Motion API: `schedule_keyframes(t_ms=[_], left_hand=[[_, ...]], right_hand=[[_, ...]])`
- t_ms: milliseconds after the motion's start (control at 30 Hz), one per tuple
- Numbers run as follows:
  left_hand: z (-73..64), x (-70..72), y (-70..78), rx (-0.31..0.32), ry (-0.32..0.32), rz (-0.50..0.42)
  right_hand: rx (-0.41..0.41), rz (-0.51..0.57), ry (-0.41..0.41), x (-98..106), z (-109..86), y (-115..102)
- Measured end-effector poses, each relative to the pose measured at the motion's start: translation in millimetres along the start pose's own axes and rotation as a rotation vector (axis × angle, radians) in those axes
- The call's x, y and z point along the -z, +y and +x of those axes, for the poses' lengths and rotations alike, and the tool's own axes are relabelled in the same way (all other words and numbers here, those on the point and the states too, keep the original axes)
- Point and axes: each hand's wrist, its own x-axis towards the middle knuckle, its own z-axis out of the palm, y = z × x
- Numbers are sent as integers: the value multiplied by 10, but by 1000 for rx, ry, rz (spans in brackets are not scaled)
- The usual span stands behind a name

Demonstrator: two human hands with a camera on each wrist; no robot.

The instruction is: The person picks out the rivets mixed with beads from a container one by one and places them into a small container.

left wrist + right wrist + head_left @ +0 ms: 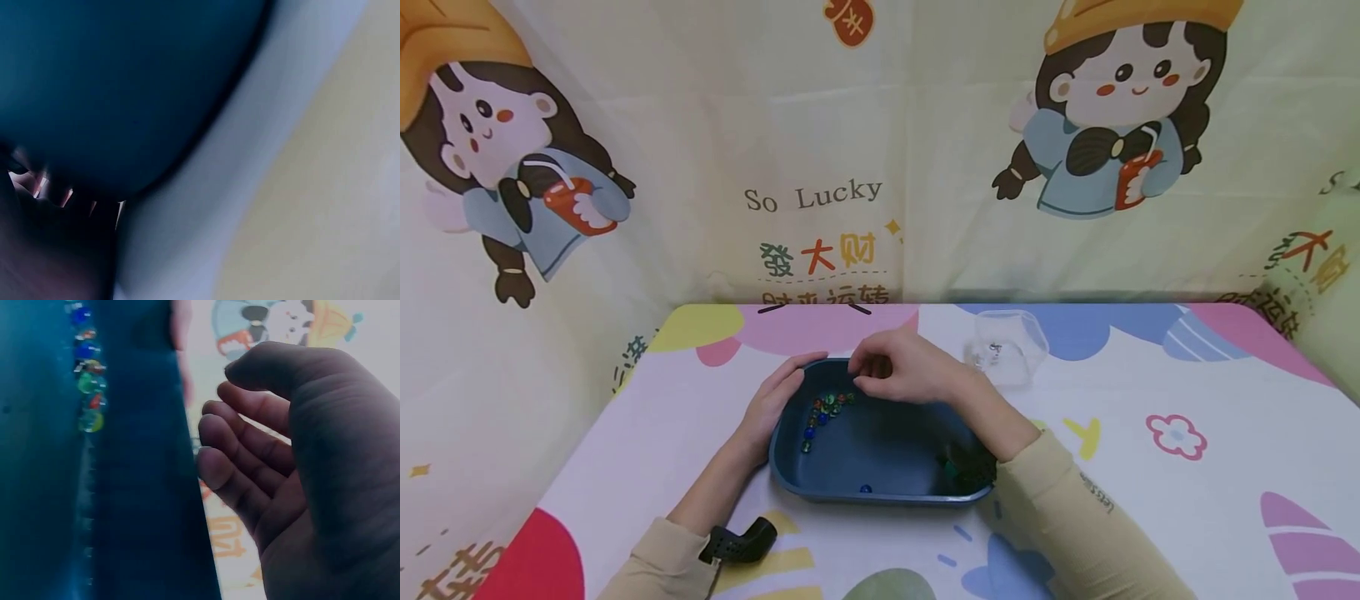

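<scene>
A dark blue tray point(895, 446) with rounded corners sits on the table. Along its far left inner side, several coloured glass marbles point(822, 418) lie in a bent row; a lone blue marble point(866, 489) lies by the near wall. My left hand point(769, 402) grips the tray's left rim, thumb at the top edge and fingers along the outside. Over the far rim is my right hand point(906, 367), its fingers loosely bent. In the right wrist view, a gap shows between thumb and fingers point(215, 469), with nothing held, beside the tray wall point(144, 487).
Behind the tray, to the right, stands a clear plastic box point(1006, 348) with small shiny bits visible in it. A black wrist device point(741, 542) sits at my left sleeve. A printed cloth point(820, 125) hangs behind the patterned table point(1120, 500).
</scene>
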Motion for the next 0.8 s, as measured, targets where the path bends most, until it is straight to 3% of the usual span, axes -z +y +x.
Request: schedule_keyframes(t_ms=[333, 800], left_hand=[[-6, 14, -1, -7, -13, 3], [-3, 7, -8, 10, -21, -12]], right_hand=[[65, -82, -67, -155, 58, 24], [-44, -203, -255, -312, 105, 42]])
